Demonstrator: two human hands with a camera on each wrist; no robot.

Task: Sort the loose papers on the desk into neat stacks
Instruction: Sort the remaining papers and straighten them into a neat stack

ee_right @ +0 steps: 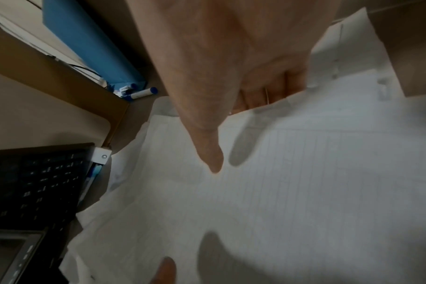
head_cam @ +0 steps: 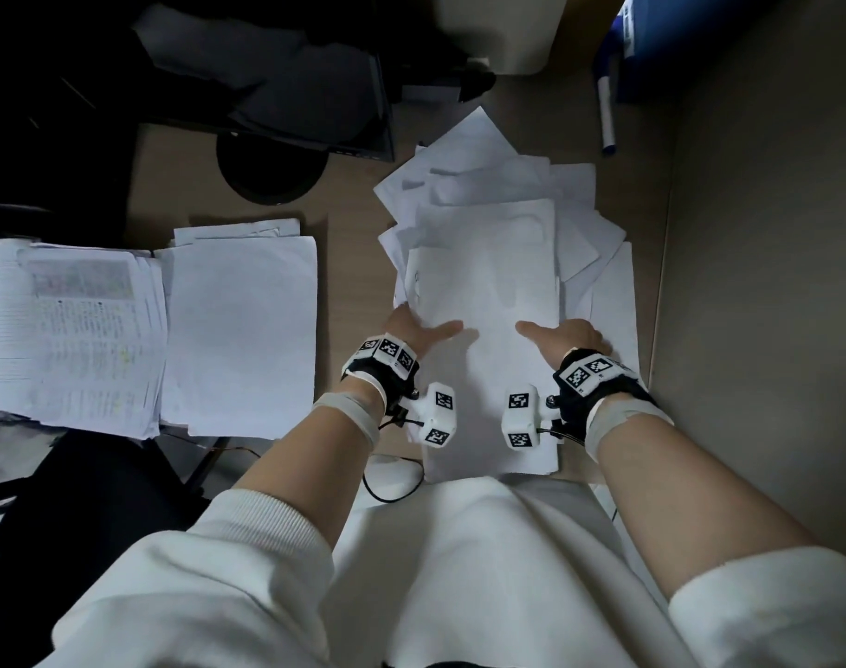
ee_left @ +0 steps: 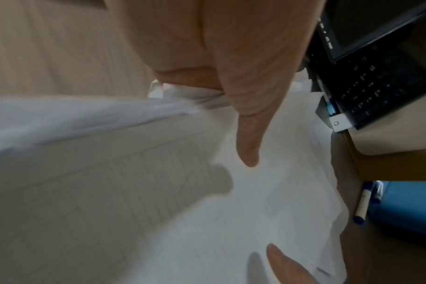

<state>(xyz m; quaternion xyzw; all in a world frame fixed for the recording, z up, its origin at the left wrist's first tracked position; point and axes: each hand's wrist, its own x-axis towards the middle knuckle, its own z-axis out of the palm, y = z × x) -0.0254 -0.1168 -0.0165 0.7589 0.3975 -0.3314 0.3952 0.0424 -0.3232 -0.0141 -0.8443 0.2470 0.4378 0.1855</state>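
Two hands: our left hand (head_cam: pixel 413 330) and right hand (head_cam: pixel 568 336) each pinch a side edge of the sheaf (head_cam: pixel 483 339), thumbs flat on top, fingers tucked beneath.
Sheaf: it lies near our body at the front of the desk (head_cam: pixel 348 262), its far end over the loose pile (head_cam: pixel 498 195).
Step in hand: we judge this to be squaring and lifting the sheaf off the pile.
Doing it well: we keep both sides level and squeeze inward evenly, so no lower sheet slides out.
Destination: probably the blank stack (head_cam: pixel 242 335) on the left, beside the printed stack (head_cam: pixel 69 330).
Risk: sheets underneath may drag along; whether any catch is hidden.
Left to do: most of the pile looks unsorted.
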